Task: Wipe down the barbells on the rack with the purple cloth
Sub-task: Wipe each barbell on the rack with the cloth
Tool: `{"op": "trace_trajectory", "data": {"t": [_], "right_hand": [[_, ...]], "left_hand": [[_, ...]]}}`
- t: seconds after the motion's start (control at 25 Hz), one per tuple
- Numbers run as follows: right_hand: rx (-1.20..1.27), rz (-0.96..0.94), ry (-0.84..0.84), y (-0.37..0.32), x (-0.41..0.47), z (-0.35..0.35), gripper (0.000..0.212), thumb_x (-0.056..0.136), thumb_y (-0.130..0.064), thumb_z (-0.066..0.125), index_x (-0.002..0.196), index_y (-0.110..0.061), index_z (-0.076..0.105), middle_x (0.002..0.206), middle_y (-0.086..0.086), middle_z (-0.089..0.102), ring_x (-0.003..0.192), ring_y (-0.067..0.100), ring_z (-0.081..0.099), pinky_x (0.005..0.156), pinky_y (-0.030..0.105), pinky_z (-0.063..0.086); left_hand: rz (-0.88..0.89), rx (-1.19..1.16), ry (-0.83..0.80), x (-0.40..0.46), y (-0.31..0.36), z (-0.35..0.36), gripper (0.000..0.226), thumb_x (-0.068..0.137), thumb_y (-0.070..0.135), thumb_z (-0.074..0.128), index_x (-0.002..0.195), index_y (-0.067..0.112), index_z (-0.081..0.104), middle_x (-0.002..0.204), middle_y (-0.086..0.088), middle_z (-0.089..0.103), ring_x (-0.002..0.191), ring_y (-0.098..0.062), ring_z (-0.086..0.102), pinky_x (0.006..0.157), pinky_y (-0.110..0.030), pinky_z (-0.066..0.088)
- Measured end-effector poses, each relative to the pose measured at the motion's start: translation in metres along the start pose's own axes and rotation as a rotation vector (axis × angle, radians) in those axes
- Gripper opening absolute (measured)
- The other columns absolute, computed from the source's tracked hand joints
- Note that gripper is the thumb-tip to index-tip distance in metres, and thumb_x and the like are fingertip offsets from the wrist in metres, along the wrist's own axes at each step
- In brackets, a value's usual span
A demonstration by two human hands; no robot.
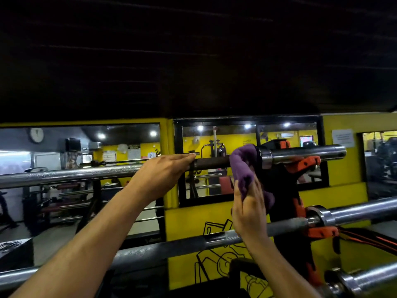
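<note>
On the top pegs of the rack (285,190), the upper barbell (86,174) lies level across the view, its thick chrome sleeve poking out to the right. The purple cloth (243,166) is draped over this bar just inside the collar, hanging down on the near side. The right hand (249,209) pinches the hanging end, fingers pressed together around the bunched fabric. The left hand (163,173) lies flat on top of the bar further left, fingers straight and relaxed, steadying it rather than gripping.

The cloth looks soft, light and limp; it should fold round the bar easily and needs only a loose wrap with steady pressure. The bar is stiff, heavy steel with a smooth, probably slippery chrome finish and likely rolls on its pegs, so a hand on top helps. Two more barbells (193,241) sit lower on the rack, the nearest only partly in view.
</note>
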State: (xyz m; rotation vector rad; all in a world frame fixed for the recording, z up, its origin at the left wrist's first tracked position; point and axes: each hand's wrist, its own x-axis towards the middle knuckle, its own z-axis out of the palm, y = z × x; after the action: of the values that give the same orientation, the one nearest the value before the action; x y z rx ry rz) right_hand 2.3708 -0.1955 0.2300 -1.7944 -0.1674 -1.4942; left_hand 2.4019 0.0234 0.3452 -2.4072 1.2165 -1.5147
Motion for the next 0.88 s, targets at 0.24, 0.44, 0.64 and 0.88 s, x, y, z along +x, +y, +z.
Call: {"op": "trace_trajectory", "data": {"t": [0.24,0.44,0.64,0.88], "right_hand": [[0.599,0.461,0.175,-0.036,0.001,0.019,0.034,0.104,-0.050,0.042,0.127,-0.029,0.055,0.108,-0.007,0.065,0.097,-0.002,0.061,0.089,0.027,0.051],[0.687,0.694,0.179,-0.027,0.045,0.009,0.043,0.105,-0.041,0.044,0.140,-0.018,0.052,0.127,0.008,0.065,0.115,0.023,0.063,0.098,0.039,0.053],[0.501,0.754,-0.047,-0.040,0.045,-0.043,0.029,0.105,-0.028,0.050,0.116,-0.005,0.064,0.098,0.005,0.068,0.073,0.009,0.061,0.056,0.016,0.047],[0.460,0.331,0.202,-0.082,0.040,-0.073,0.033,0.108,-0.035,0.041,0.138,-0.023,0.052,0.116,-0.008,0.067,0.103,0.010,0.066,0.073,0.013,0.051]], "left_hand": [[-0.042,0.006,-0.047,0.000,0.001,-0.004,0.049,0.107,0.027,0.041,0.155,0.029,0.032,0.150,0.003,0.050,0.122,-0.023,0.059,0.080,-0.034,0.053],[-0.040,-0.012,-0.041,0.002,-0.002,-0.002,0.046,0.109,0.033,0.033,0.155,0.032,0.030,0.152,0.006,0.047,0.123,-0.021,0.058,0.081,-0.033,0.051],[-0.052,0.019,-0.031,0.001,-0.001,0.004,0.047,0.109,0.033,0.032,0.155,0.032,0.030,0.150,0.008,0.049,0.116,-0.020,0.062,0.067,-0.029,0.045],[-0.078,-0.063,-0.059,0.001,0.004,-0.008,0.049,0.104,0.040,0.045,0.152,0.030,0.037,0.147,0.007,0.052,0.116,-0.018,0.060,0.085,-0.034,0.052]]}}
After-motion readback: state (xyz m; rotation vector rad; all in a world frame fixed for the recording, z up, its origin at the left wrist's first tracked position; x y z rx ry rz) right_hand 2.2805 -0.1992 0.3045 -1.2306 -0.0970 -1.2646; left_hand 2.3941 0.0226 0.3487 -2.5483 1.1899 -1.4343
